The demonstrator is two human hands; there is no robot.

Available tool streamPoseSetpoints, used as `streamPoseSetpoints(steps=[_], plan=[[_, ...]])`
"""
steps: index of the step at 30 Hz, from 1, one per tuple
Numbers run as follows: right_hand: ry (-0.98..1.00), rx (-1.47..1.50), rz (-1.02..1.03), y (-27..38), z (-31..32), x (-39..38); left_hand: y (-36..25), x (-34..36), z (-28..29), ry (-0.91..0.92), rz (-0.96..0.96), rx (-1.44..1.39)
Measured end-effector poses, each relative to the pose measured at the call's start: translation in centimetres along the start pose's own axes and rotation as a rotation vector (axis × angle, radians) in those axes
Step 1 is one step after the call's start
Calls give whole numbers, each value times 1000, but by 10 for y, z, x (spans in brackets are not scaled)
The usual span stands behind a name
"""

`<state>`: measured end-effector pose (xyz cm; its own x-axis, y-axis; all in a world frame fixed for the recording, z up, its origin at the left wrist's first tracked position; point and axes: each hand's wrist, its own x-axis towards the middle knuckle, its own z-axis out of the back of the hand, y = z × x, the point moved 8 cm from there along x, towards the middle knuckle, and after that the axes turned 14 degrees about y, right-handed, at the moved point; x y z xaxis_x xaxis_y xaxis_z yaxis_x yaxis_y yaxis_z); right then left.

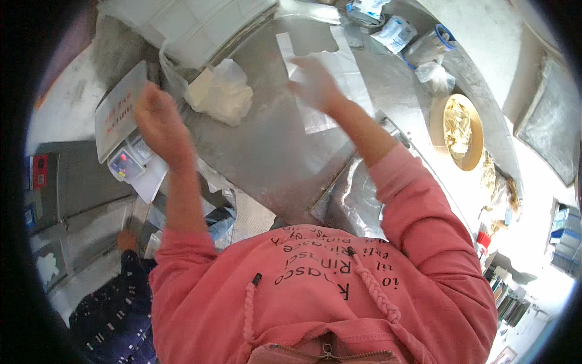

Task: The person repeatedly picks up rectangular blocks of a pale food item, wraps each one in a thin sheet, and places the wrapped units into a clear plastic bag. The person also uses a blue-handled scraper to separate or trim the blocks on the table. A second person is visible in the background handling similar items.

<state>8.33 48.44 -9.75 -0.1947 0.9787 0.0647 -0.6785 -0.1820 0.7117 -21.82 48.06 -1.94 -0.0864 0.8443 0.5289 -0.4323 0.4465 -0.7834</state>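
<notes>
Both of my hands are hovering above the steel worktop, neither one gripping anything. My left hand is raised over the worktop's left edge, fingers loosely curled and apart, palm facing inward; it is closing on nothing. My right hand is lifted over the middle of the worktop, fingers spread and blurred, likewise empty.

The lump of pale dough in its clear plastic bag is lying on the worktop between my two hands, nearer the far edge, just beside my left hand and not touching it. Under and beyond my right hand a clear plastic sheet is lying flat on the steel.

At the left edge, below my left hand, a digital scale with a grey tray is standing. Toward the far right corner a clear tub with a blue rim and small white packets are resting; further right a round wooden bowl of pale slices is sitting.
</notes>
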Motion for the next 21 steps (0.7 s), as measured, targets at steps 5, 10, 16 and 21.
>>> streamPoseSetpoints(steps=[5,10,16,21], plan=[[302,-480,-471,-149,-27,-74,17,-175,-136,780,517,-315],[333,-282,-382,-173,-31,-70,64,-235,-200,846,856,-414],[229,-276,-308,-148,-9,-76,64,-214,-235,942,948,-201],[415,-494,-290,-150,-37,-88,59,-197,-255,733,1089,-393]])
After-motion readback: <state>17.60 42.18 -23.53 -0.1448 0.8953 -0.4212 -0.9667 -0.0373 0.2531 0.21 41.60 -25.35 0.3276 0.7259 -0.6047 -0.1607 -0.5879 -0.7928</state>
